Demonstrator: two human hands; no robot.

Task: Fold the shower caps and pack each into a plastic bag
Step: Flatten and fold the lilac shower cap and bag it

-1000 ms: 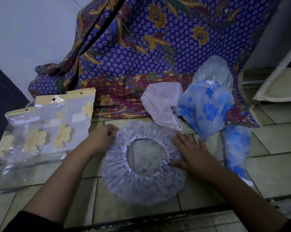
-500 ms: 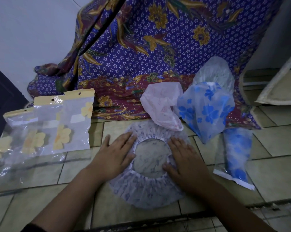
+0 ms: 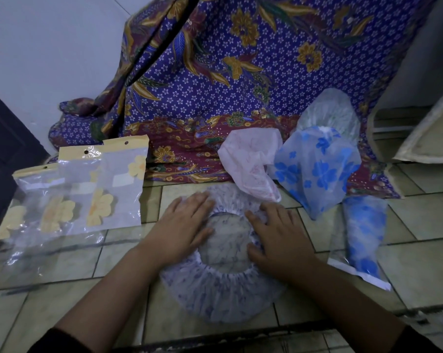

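A pale shower cap [image 3: 223, 294] printed with small purple marks lies flat on the tiled floor [image 3: 419, 284], its elastic opening facing up and showing the tile through the middle. The left hand [image 3: 182, 231] presses palm-down on the cap's left side, fingers straight and close together, tips reaching toward the far rim. The right hand [image 3: 279, 240] lies flat on the right side, fingers a little spread, thumb at the inner edge of the elastic ring. Neither hand grips anything; both rest open on the gathered plastic.

Toward the floor's left edge lie clear plastic bags [image 3: 75, 200] with yellow header strips and yellow flower prints, overlapping one another and apart from the cap. Beyond the cap's far rim, a pink shower cap [image 3: 251, 164] slumps loosely, its lower end touching or just over the purple cap. Beside it to the right sits a blue-flowered shower cap [image 3: 317, 171], with a clear whitish cap [image 3: 330, 115] behind it. Near the floor's right edge lies a packed bag [image 3: 363, 240] holding what looks like a folded blue-flowered cap, though the dim light makes that hard to confirm. A purple batik cloth [image 3: 240, 72] with gold flowers hangs behind everything and spills onto the floor's far edge.
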